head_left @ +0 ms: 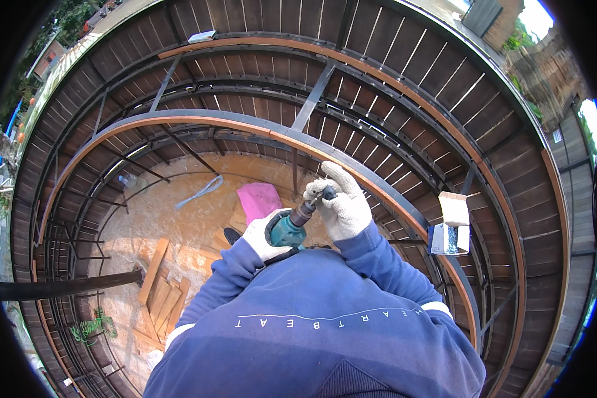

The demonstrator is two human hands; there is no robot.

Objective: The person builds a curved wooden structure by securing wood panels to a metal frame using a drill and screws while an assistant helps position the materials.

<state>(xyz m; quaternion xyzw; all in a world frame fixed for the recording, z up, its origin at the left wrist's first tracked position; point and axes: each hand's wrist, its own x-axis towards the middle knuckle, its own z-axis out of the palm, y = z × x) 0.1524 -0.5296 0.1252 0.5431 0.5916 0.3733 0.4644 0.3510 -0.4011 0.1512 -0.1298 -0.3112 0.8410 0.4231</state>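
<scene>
My left hand (262,239), in a white knitted glove, is wrapped round the body of a teal power drill (288,231), whose chuck (303,212) points away from me, up and to the right. My right hand (343,209), gloved the same way, is closed at the drill's front, with fingertips round a bit (315,201) and a small dark piece (328,193) at its end; exactly which part they grip is unclear. The lower part of the drill is hidden behind my left hand and my blue sweatshirt.
Curved steel-and-wood rails (225,119) and dark boards ring me. An open box (449,239) of small fasteners stands on the right rail. Below lie loose planks (153,268), a pink sheet (257,200), blue cord (199,192) and a bottle (130,181). A dark pole (66,287) juts from the left.
</scene>
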